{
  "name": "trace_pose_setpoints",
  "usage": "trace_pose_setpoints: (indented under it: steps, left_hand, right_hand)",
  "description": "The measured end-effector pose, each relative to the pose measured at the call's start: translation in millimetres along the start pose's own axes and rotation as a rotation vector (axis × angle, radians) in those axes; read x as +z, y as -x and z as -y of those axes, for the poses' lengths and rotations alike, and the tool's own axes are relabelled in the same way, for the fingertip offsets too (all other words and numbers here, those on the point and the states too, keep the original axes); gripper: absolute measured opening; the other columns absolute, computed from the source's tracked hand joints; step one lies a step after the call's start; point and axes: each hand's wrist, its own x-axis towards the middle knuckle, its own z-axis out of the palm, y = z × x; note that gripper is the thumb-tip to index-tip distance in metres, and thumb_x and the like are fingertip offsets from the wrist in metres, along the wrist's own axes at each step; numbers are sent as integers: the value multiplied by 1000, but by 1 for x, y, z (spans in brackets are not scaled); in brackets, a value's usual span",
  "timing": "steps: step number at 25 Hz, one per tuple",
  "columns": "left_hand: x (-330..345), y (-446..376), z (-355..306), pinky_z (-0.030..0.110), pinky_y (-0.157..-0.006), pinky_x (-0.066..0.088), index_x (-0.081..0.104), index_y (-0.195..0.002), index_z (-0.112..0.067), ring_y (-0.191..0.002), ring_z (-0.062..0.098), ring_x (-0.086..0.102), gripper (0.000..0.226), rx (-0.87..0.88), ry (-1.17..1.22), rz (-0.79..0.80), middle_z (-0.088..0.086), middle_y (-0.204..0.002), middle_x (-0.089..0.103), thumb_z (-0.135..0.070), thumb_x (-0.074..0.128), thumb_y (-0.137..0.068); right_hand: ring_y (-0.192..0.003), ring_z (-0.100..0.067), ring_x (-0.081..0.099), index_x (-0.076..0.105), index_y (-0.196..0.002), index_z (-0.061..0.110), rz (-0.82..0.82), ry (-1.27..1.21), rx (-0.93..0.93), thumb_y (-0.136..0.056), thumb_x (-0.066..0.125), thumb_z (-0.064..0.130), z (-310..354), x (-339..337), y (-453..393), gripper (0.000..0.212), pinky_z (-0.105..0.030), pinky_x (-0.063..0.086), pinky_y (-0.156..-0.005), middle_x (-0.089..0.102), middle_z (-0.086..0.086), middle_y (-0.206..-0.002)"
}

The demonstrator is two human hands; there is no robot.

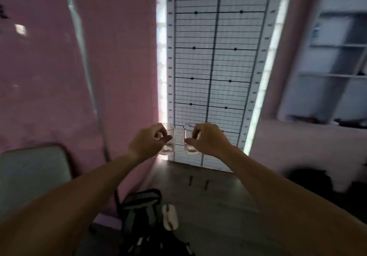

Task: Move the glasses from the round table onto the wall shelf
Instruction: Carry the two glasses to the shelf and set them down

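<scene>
Two clear drinking glasses are held up side by side in front of me, both upright. My left hand [148, 142] grips the left glass [169, 143] from its left side. My right hand [206, 139] grips the right glass [189, 143] from its right side. The glasses are a small gap apart, in the air before the bottom of a barred white door [210, 67]. The wall shelf [335, 75], pale with several levels, is at the far right. The round table is not in view.
A pink wall [49, 77] fills the left side. A chair back [33, 174] stands at the lower left. A dark backpack [143, 216] and a white sandal [169, 217] lie on the dark floor below my arms. Dark clutter sits at the lower right.
</scene>
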Motion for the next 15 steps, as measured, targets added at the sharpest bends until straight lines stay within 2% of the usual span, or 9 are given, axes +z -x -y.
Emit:
trace_pose_setpoints:
  steps: [3, 5, 9, 12, 15]
  left_hand:
    - [73, -24, -62, 29, -70, 45, 59, -80, -25, -84, 15, 65, 18, 57, 51, 77, -16, -77, 62, -34, 73, -88]
    - [117, -40, -103, 27, -72, 44, 59, -81, -25, -92, 14, 66, 18, 97, 87, 135, -13, -82, 65, -33, 72, -88]
    - [198, -80, -191, 33, -81, 52, 62, -86, -23, -99, 17, 67, 14, 264, 125, 255, -4, -95, 70, -34, 70, -90]
    - [246, -111, -238, 42, -88, 57, 65, -91, -17, -101, 20, 69, 17, 343, 154, 303, -1, -98, 73, -34, 69, -90]
    - [295, -146, -278, 42, -89, 56, 63, -86, -22, -101, 19, 68, 15, 385, 203, 348, -5, -93, 72, -36, 69, -90]
  right_hand:
    - [-86, -12, 57, 58, -72, 26, -42, 34, 81, -78, 78, 47, -72, -57, 29, 29, -28, 42, -72, 58, 8, -87]
    - [-85, -11, 52, 58, -72, 25, -80, 70, 124, -78, 78, 45, -115, -96, 50, 29, -27, 38, -72, 55, 10, -85]
    - [-82, -13, 51, 61, -74, 23, -189, 155, 276, -78, 77, 44, -206, -171, 84, 27, -26, 36, -71, 57, 7, -85]
    - [-82, -19, 58, 62, -73, 22, -254, 198, 354, -77, 78, 42, -257, -209, 97, 26, -28, 43, -71, 59, 4, -82]
    - [-84, -23, 63, 64, -72, 22, -316, 200, 438, -74, 80, 40, -302, -241, 96, 24, -36, 53, -77, 63, 0, -84]
